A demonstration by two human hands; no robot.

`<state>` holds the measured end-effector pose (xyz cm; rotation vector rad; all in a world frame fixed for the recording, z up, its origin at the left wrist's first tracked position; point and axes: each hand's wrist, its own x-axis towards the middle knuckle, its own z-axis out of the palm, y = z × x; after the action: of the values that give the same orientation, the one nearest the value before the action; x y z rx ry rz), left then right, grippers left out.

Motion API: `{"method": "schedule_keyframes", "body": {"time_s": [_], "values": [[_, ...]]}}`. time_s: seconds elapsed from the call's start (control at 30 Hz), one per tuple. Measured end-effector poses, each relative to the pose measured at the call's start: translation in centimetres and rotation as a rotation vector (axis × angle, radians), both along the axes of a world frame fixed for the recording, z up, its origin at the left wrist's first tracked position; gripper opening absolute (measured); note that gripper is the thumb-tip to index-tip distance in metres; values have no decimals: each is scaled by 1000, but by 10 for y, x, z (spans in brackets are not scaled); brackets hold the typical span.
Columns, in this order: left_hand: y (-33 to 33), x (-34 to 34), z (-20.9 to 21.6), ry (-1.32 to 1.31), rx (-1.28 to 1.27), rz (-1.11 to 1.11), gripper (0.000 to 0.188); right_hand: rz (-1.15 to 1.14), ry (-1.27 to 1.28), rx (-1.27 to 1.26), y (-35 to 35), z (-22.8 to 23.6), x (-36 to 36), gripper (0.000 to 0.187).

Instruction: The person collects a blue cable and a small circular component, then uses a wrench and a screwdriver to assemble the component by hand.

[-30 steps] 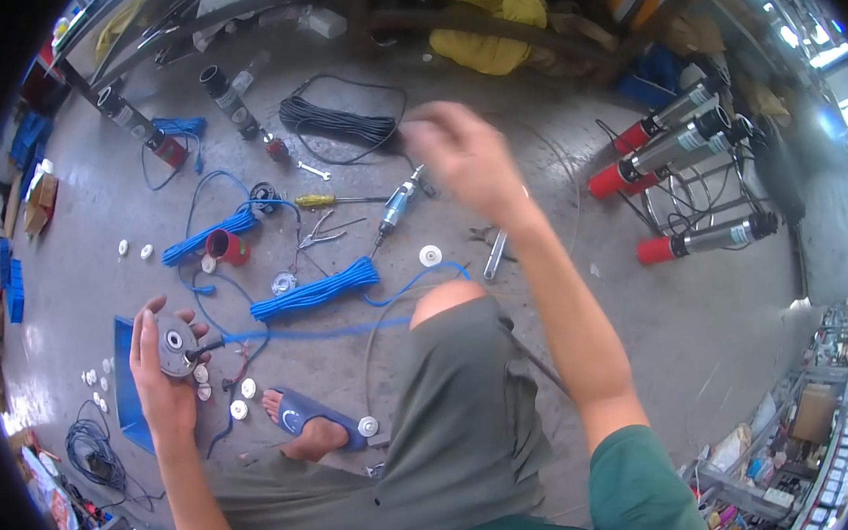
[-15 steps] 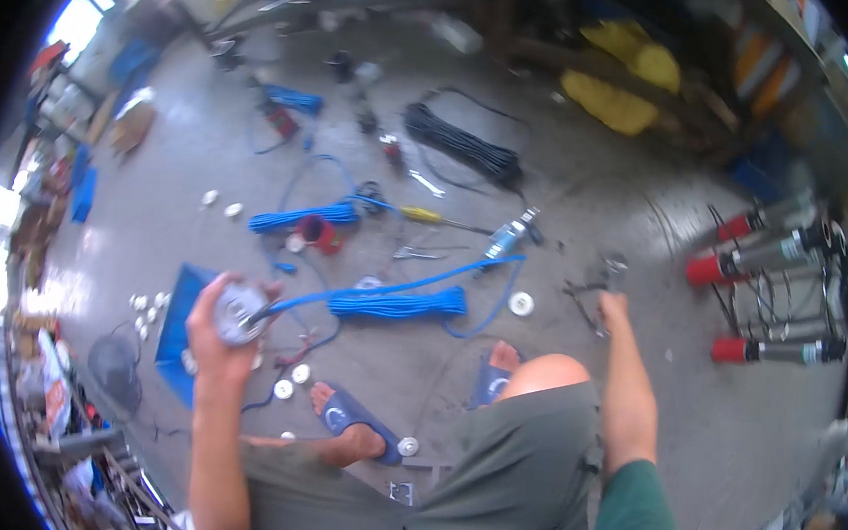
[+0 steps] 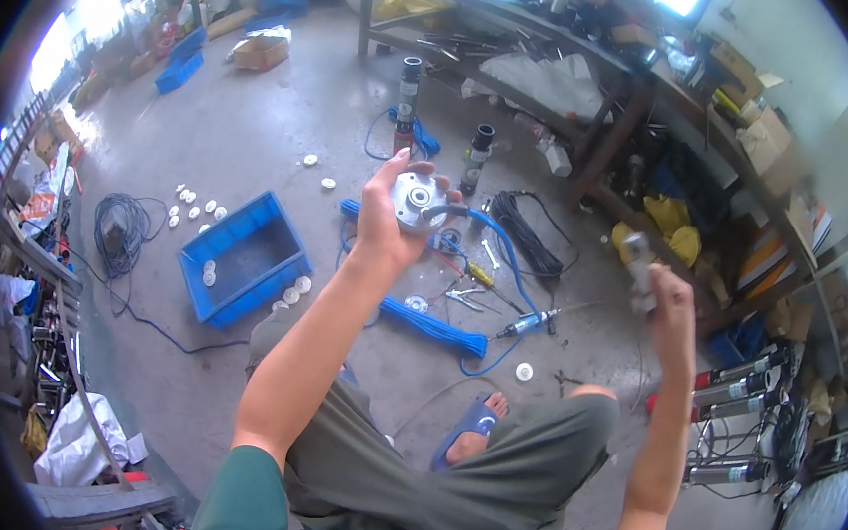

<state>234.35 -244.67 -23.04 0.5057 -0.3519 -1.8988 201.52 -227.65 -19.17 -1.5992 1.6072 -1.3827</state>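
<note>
Head camera: looking down at two bare hands that are hovering above a grey floor (image 3: 137,362).
Left grip: the left hand (image 3: 380,217) is wrapping thumb and fingers around the edge of a round metal disc (image 3: 411,204), whose drilled face is turning toward the camera.
Cable: a blue cable (image 3: 519,263) is leaving the disc through a black sleeve (image 3: 456,210) and arching down to the right.
Right grip: the right hand (image 3: 673,303) is closing around a metal tool (image 3: 640,267), probably an adjustable wrench, though motion is blurring it.
Floor tools: pliers (image 3: 461,296), a yellow-handled screwdriver (image 3: 480,273) and a blue-and-silver power driver (image 3: 529,323) are lying between a blue cable bundle (image 3: 429,325) and a dark cable bundle (image 3: 526,235).
Blue tray (image 3: 257,294): standing left of the left forearm, holding white discs (image 3: 209,273).
Labels: two upright cylinders (image 3: 410,90) are wearing pale labels, their print showing too small to read.
Sandal (image 3: 479,419): showing a white mark on its blue strap.
</note>
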Motion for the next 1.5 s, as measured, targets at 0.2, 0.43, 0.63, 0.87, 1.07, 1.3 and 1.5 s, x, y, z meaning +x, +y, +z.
{"method": "schedule_keyframes", "body": {"time_s": [0.2, 0.43, 0.63, 0.87, 1.07, 1.3, 1.5], "values": [[22, 27, -5, 171, -51, -72, 36, 343, 88, 319, -17, -54, 152, 26], [27, 44, -34, 28, -109, -75, 34, 267, -343, 306, -30, -118, 182, 28], [23, 55, -34, -113, -188, -319, 33, 417, 18, 159, -55, -96, 167, 23], [18, 54, -25, -305, -219, -402, 27, 390, 43, 65, -63, -106, 158, 23], [21, 51, -17, -268, -253, -330, 28, 411, -24, 5, -62, -106, 163, 24], [23, 49, -17, -218, -249, -334, 30, 400, -10, -39, -55, -105, 160, 23], [31, 42, -18, -289, -276, -363, 22, 356, 24, -1, -56, -96, 163, 22]]}}
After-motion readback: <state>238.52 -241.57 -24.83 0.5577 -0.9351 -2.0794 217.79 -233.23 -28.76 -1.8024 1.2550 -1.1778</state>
